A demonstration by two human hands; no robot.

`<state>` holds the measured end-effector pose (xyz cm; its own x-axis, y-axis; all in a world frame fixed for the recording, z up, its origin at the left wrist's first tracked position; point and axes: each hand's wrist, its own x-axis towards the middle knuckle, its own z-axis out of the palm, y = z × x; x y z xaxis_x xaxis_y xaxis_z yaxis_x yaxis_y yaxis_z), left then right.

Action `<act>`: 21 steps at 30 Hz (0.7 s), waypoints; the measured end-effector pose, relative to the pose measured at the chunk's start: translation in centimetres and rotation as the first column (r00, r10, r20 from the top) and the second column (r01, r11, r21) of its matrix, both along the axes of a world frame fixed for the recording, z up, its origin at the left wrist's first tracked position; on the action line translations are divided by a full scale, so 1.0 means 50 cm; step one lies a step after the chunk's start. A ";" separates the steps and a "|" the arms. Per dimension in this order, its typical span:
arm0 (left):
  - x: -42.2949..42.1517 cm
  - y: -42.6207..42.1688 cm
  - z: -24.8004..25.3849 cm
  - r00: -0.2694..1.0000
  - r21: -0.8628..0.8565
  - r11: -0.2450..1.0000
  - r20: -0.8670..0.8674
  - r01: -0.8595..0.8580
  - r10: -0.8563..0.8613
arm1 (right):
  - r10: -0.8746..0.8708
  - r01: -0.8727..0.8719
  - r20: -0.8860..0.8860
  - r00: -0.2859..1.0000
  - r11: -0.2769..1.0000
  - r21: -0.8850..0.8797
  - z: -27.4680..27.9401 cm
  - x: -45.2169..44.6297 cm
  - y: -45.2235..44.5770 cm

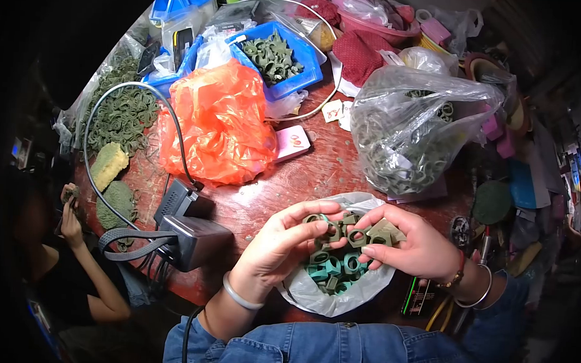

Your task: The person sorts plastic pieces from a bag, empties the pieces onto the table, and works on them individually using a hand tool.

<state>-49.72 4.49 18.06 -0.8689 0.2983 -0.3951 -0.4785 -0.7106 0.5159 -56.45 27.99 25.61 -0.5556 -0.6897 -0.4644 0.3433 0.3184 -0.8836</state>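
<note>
1. Worn red tabletop point(316, 171) lies bare between the crinkled orange bag point(219, 124), the glossy clear bag point(403, 150) and the white bag point(307, 298).
2. At the near edge, the white bag sits open, holding chunky teal rings point(351, 263) and darker ones.
3. Above it, the left hand point(269, 245) pinches olive rings point(357, 238) between thumb and fingers; the right hand point(416, 247) does likewise, fingers curled.
4. Two black boxes point(195, 245) stand left of the hands, crowding that side.
5. One blue bin point(298, 87) of green pieces stands beyond; one person point(70, 225) sits at left.
</note>
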 end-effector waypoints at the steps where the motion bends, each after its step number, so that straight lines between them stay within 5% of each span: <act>1: 0.002 0.003 0.003 1.000 -0.027 1.000 -0.023 -0.004 0.003 | -0.004 0.004 0.003 1.000 1.000 -0.014 0.001 0.001 0.000; 21: 0.005 -0.001 -0.005 0.989 -0.069 0.996 -0.128 0.065 -0.073 | -0.065 0.065 0.028 0.997 0.998 0.015 -0.012 0.012 -0.010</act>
<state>-49.49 4.43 17.83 -0.8925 0.3370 -0.2998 -0.4507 -0.6415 0.6207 -55.84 27.49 25.01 -0.5852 -0.6462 -0.4899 0.3888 0.3065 -0.8688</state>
